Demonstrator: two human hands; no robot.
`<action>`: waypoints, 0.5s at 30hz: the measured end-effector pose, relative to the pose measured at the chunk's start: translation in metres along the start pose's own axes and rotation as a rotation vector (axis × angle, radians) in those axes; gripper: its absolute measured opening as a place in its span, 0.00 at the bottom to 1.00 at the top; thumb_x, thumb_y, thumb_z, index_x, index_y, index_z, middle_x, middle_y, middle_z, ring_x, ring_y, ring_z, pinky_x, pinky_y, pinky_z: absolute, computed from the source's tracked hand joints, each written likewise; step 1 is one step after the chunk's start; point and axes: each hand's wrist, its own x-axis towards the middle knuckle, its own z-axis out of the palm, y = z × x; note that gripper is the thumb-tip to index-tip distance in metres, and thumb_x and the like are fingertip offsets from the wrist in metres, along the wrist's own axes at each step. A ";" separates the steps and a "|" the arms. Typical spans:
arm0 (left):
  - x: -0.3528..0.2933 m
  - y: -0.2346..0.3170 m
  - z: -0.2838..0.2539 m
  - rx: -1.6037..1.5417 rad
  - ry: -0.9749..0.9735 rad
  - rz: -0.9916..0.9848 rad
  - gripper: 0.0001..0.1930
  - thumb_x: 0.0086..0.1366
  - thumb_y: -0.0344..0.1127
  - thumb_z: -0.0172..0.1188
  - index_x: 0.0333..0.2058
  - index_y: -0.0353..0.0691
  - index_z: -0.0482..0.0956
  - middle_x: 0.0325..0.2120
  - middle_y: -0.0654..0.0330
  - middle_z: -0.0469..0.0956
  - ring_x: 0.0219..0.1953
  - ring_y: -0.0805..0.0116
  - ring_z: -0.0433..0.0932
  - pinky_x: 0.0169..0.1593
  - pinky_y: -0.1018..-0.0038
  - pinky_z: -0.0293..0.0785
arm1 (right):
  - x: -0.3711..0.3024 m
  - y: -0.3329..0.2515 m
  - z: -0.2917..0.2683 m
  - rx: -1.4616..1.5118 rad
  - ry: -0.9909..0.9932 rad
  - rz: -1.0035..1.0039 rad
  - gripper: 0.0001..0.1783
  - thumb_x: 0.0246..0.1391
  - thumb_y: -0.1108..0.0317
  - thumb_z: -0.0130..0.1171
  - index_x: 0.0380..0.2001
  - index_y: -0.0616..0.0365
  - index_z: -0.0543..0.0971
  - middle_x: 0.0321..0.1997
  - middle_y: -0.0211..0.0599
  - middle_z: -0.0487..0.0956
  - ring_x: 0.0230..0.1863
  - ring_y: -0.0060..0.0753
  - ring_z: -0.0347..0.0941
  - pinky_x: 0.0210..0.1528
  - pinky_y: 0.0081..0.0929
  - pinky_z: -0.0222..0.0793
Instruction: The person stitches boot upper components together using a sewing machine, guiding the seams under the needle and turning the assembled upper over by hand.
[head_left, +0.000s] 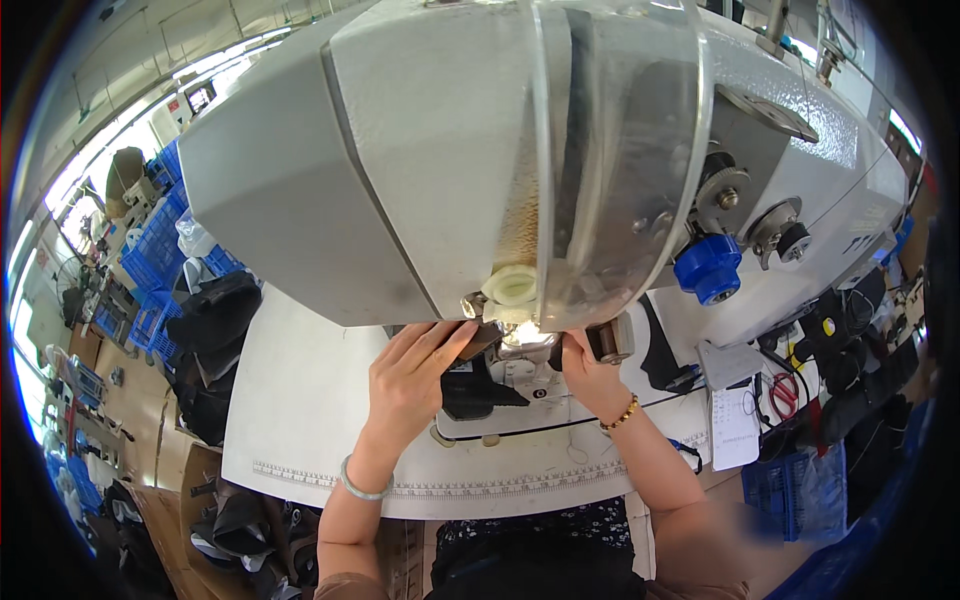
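Under the head of a large white industrial sewing machine (440, 150), both my hands reach in to the lit needle area (525, 335). My left hand (408, 380) comes from the left with long, close-set fingers, gripping the edge of a dark brown and black piece of material (480, 390); its thumb is hidden. Right of the needle area, my right hand (592, 382) has its fingers drawn together beside the metal parts. Their tips, and whatever they pinch, are hidden by the machine. A clear plastic guard (620, 170) curves over the machine front.
A ruler strip (430, 485) runs along the white table's (300, 400) near edge. At the right lie a notepad (735, 428) and red-handled scissors (784, 395). Blue crates (160, 240) and a carton (200, 490) of dark pieces stand left; another blue crate (775, 495) stands lower right.
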 end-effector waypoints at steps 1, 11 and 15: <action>0.000 0.000 0.000 0.004 0.002 0.003 0.23 0.44 0.21 0.56 0.43 0.40 0.78 0.35 0.59 0.79 0.36 0.61 0.77 0.38 0.70 0.75 | -0.003 0.001 0.000 0.032 -0.018 0.050 0.10 0.41 0.86 0.49 0.29 0.64 0.74 0.41 0.44 0.71 0.42 0.46 0.68 0.42 0.29 0.66; -0.001 0.034 -0.013 0.230 -0.105 -0.088 0.28 0.43 0.15 0.51 0.47 0.38 0.76 0.42 0.53 0.76 0.45 0.52 0.76 0.49 0.65 0.72 | 0.020 -0.002 -0.005 0.228 -0.073 0.399 0.09 0.48 0.82 0.49 0.32 0.61 0.76 0.28 0.38 0.75 0.26 0.28 0.71 0.28 0.23 0.65; -0.003 0.065 -0.012 0.359 -0.158 -0.203 0.30 0.43 0.15 0.50 0.50 0.38 0.73 0.46 0.51 0.74 0.50 0.51 0.73 0.54 0.63 0.69 | 0.021 0.006 -0.001 0.372 -0.158 0.559 0.10 0.49 0.82 0.49 0.32 0.59 0.76 0.29 0.28 0.75 0.28 0.18 0.68 0.28 0.21 0.64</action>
